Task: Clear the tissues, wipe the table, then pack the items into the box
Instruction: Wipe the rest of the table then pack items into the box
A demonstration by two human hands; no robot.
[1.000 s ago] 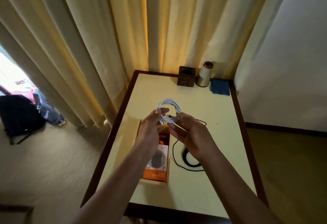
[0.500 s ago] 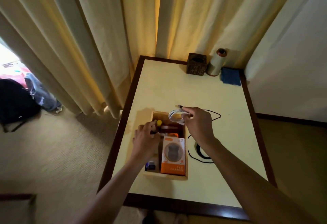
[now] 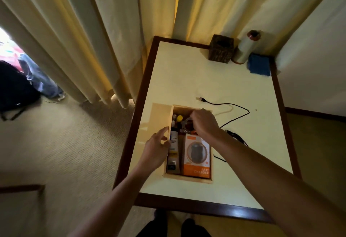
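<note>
Box [image 3: 169, 124], wooden, open-topped, on table [image 3: 187, 79] nr left edge. Right hand [image 3: 205, 124] now down inside far end of box, fingers curled round white cable coil [image 3: 186, 125]; 0.5 s ago coil was held above the rim. Left hand [image 3: 156, 150] has left the box interior, now rests at left wall, fingers loosely spread, gripping nothing. Orange charger pack [image 3: 196, 157] lies flat in near right part, white tube [image 3: 173, 144] along left side, small bottles at far end. Black cable [image 3: 234, 116] trails loose on table right of box, unchanged. Blue cloth [image 3: 259, 65] in far right corner.
</note>
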